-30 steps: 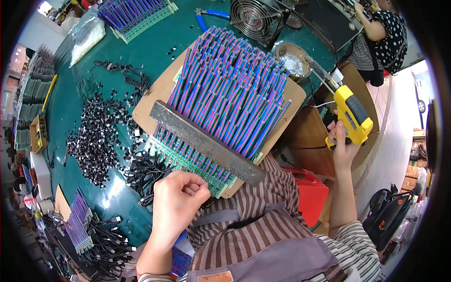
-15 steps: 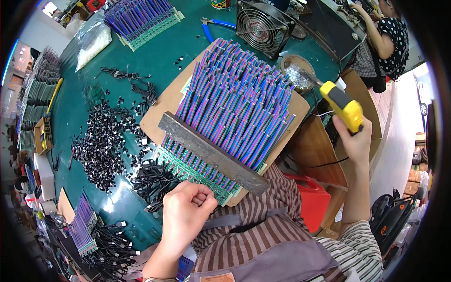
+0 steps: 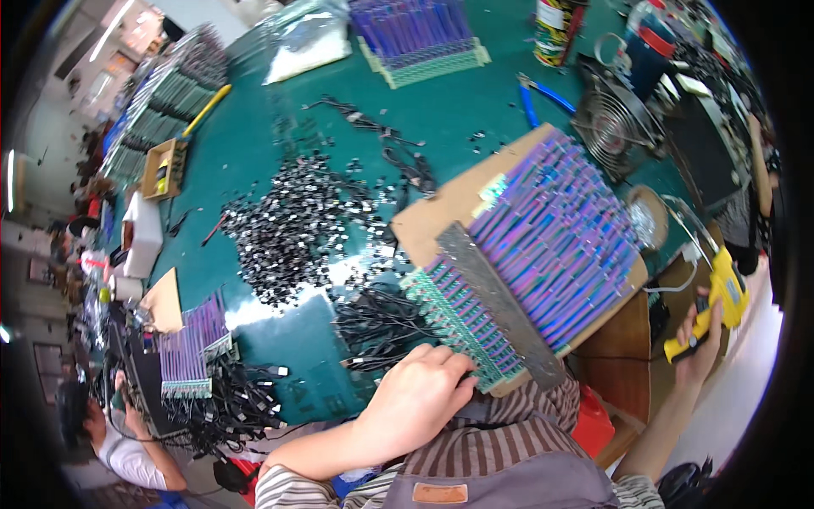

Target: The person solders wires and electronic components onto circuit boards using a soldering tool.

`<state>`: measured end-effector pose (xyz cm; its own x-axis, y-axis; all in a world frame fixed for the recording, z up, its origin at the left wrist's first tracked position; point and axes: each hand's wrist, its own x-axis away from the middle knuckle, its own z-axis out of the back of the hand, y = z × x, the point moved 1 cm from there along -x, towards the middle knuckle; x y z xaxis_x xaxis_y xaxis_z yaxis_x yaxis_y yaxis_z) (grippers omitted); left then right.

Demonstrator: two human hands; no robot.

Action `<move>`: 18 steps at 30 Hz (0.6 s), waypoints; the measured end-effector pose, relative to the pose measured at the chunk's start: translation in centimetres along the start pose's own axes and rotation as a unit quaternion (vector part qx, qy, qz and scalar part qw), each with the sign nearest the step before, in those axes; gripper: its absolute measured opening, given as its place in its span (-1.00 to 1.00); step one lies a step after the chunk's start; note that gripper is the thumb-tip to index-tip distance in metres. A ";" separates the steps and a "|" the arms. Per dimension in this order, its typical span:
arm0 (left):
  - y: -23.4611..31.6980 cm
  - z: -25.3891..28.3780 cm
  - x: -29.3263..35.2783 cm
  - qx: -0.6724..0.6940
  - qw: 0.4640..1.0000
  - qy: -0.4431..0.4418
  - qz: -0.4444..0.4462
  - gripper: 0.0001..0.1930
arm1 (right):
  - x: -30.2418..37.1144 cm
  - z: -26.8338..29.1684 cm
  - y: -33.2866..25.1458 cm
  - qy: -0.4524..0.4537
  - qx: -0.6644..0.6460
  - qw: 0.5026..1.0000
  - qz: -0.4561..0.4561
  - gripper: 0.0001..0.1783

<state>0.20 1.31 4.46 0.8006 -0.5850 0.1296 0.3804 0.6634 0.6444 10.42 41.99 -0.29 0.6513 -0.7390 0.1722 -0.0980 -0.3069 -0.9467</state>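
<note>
A yellow and black soldering gun (image 3: 727,287) is gripped in my right hand (image 3: 702,349), off the board's right side and close to a round dish of silvery bits (image 3: 647,219). My left hand (image 3: 417,392) is curled, thumb against fingers, at the near left edge of a row of green circuit boards (image 3: 462,329). What it holds, if anything, is hidden. Rows of blue, pink and green wires (image 3: 555,242) run from these boards across a brown backing board (image 3: 432,222). A dark metal bar (image 3: 500,307) lies across the wires.
Black cables (image 3: 381,327) bunch beside my left hand, near a heap of small black connectors (image 3: 284,233). Blue-handled pliers (image 3: 543,97), a fan (image 3: 612,127) and a can (image 3: 555,34) stand farther back. Another wired board (image 3: 186,352) lies left; a person (image 3: 127,441) sits beyond it.
The view has swung left, so the bench appears shifted right. The soldering gun has tipped, its nose now higher and its grip lower. My left hand stays by the boards' edge, fingers still curled.
</note>
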 end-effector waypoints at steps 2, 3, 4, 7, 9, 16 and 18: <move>-0.9 1.7 -1.4 0.066 0.993 -0.099 0.010 -0.83 | 0.4 0.3 0.5 -0.003 -0.011 1.000 0.005 -0.57; -1.2 3.3 -2.9 0.088 0.985 -0.143 0.037 -0.84 | 0.6 0.1 0.7 0.007 -0.008 1.000 0.005 -0.57; -2.7 4.2 -4.3 0.107 0.988 -0.100 0.048 -0.84 | 0.9 -0.1 0.8 0.021 -0.004 1.000 0.005 -0.57; -8.1 7.5 -12.0 0.069 0.988 0.079 0.118 -0.82 | 1.5 0.5 1.4 0.008 -0.015 1.000 0.002 -0.58; -12.7 9.1 -16.3 0.034 0.962 0.247 0.111 -0.76 | 1.5 -0.5 1.7 0.001 -0.035 0.999 -0.001 -0.59; -18.1 9.1 -24.0 -0.084 0.942 0.275 0.174 -0.66 | 3.0 -0.2 1.9 -0.013 -0.012 1.000 0.021 -0.58; -17.3 8.7 -24.0 -0.011 0.936 0.288 0.202 -0.68 | 3.1 0.9 2.1 -0.038 -0.014 0.999 0.020 -0.57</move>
<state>-29.61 -0.20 -3.30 0.9955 0.0602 -0.0727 -0.0030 0.7897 0.6135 12.95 39.57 -1.94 0.7022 -0.7030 0.1129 -0.1447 -0.2962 -0.9441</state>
